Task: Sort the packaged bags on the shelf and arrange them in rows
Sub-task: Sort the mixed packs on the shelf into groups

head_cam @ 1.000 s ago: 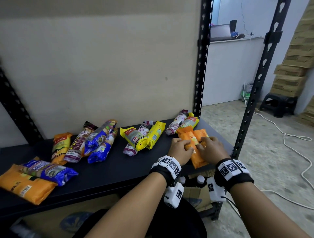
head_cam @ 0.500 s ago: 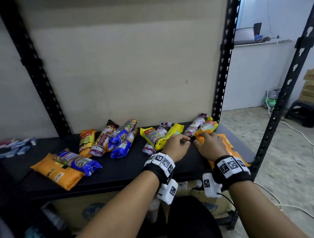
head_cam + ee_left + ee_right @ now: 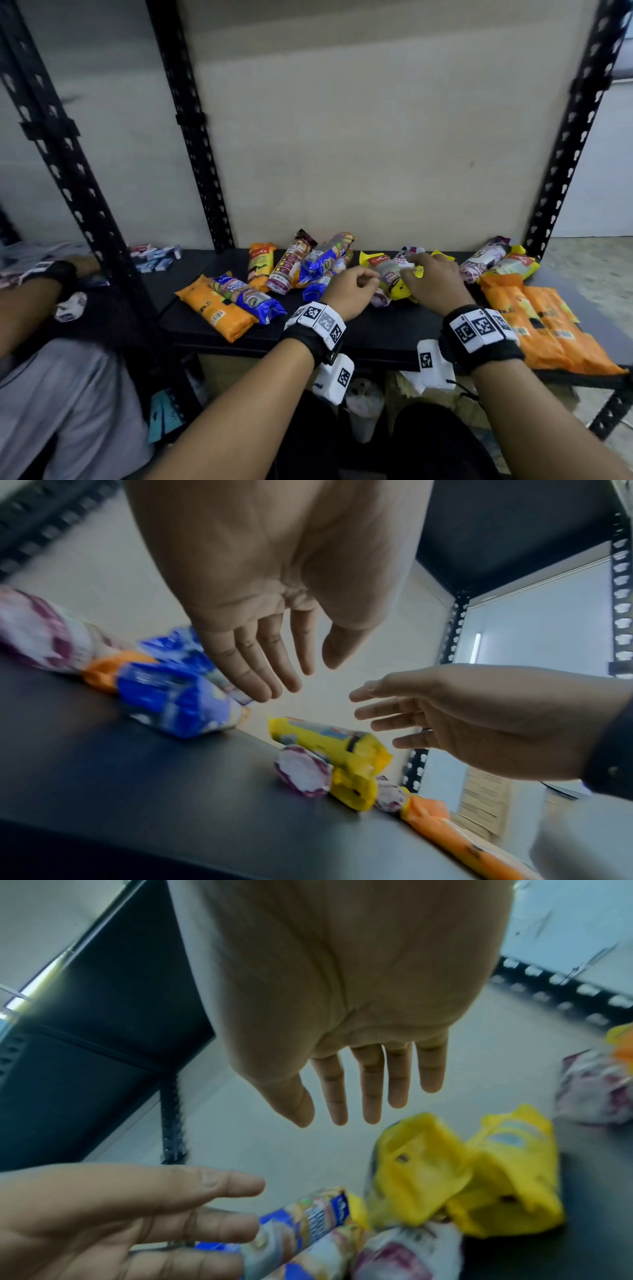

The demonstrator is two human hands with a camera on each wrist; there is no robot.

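Note:
Packaged bags lie scattered on the black shelf point(image 3: 376, 329). Both my hands hover over the middle cluster of two yellow packs point(image 3: 385, 270) and a purple-white pack point(image 3: 380, 298). My left hand point(image 3: 359, 284) is open and holds nothing; the left wrist view shows its fingers point(image 3: 274, 669) straight above the yellow pack point(image 3: 335, 739). My right hand point(image 3: 419, 272) is open too, its fingers point(image 3: 373, 1085) spread just above the yellow packs point(image 3: 428, 1172). Two orange bags point(image 3: 534, 318) lie side by side at the right front.
Blue packs point(image 3: 318, 263), a maroon pack point(image 3: 289, 265) and a small orange pack point(image 3: 260, 260) lie left of the cluster. A large orange bag point(image 3: 212, 308) carries a blue pack point(image 3: 250, 298). Black uprights point(image 3: 191, 120) frame the shelf. Another person's arm point(image 3: 41, 287) reaches in at far left.
Both hands let go of the orange bags at the right and moved left over the yellow packs. The head view swung left, bringing another person's arm into view.

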